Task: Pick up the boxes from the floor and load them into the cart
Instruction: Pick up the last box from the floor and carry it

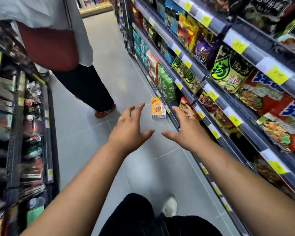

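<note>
A small orange and white box (157,109) lies on the grey tiled floor, close against the base of the right-hand shelving. Both my arms stretch forward over the floor. My left hand (129,128) hovers to the left of the box with spread, straight fingers and holds nothing. My right hand (186,129), a ring on one finger, hovers to the right of the box, fingers also spread and empty. Neither hand touches the box. No cart is in view.
Another person (71,48) in a white top with a dark red bag stands in the aisle at the left, feet near the box. Shelving (228,92) with snack packets lines the right; a darker rack (24,133) lines the left. My own legs and shoe show at the bottom.
</note>
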Motion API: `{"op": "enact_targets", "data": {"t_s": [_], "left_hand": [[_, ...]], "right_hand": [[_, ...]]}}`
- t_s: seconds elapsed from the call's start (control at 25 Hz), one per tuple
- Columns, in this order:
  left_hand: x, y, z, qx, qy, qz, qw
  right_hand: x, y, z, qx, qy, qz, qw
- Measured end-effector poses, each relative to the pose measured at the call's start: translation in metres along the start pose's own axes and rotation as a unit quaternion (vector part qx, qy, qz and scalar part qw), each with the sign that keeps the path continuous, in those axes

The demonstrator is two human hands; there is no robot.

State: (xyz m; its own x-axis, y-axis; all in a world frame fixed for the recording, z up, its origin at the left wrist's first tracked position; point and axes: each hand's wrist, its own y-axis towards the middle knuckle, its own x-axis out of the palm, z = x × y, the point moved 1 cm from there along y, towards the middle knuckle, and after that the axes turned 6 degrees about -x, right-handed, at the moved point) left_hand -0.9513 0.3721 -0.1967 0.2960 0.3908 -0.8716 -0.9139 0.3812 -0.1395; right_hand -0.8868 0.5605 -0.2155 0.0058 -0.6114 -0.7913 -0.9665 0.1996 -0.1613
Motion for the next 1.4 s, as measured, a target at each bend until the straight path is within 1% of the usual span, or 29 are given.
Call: {"op": "enact_targets", "data": {"t_s": [0.16,0.36,0.44,0.64,0.84,1.04,1.16,1.28,1.4], "left_hand": [[0.019,0.094,-0.011,0.002,0.006,-0.026,1.0],[0.054,0.243,-0.035,0.02,-0.01,-0.047,0.999],[0.072,0.302,-0.047,0.025,-0.011,-0.068,0.997],[0.137,0.426,-0.095,0.0,-0.018,-0.105,0.994],[0.246,0.508,-0.143,-0.07,-0.024,-0.13,0.989],[0.406,0.572,-0.21,-0.119,-0.017,-0.135,0.983],[0.487,0.607,-0.243,-0.122,0.0,-0.148,0.981],[0.567,0.645,-0.278,-0.144,-0.009,-0.167,0.975],[0.63,0.679,-0.303,-0.18,-0.025,-0.19,0.965]], "right_hand": [[0.006,0.085,0.021,0.02,0.0,-0.013,1.0],[0.032,0.218,0.047,0.053,-0.022,-0.017,0.998],[0.048,0.267,0.062,0.082,-0.041,-0.015,0.996],[0.109,0.379,0.11,0.129,-0.031,0.0,0.991],[0.197,0.469,0.196,0.169,-0.008,-0.012,0.986],[0.327,0.541,0.309,0.196,0.012,-0.048,0.979],[0.399,0.578,0.377,0.225,0.012,-0.06,0.972],[0.47,0.614,0.434,0.241,-0.011,-0.099,0.965],[0.513,0.647,0.471,0.229,-0.056,-0.111,0.966]]}}
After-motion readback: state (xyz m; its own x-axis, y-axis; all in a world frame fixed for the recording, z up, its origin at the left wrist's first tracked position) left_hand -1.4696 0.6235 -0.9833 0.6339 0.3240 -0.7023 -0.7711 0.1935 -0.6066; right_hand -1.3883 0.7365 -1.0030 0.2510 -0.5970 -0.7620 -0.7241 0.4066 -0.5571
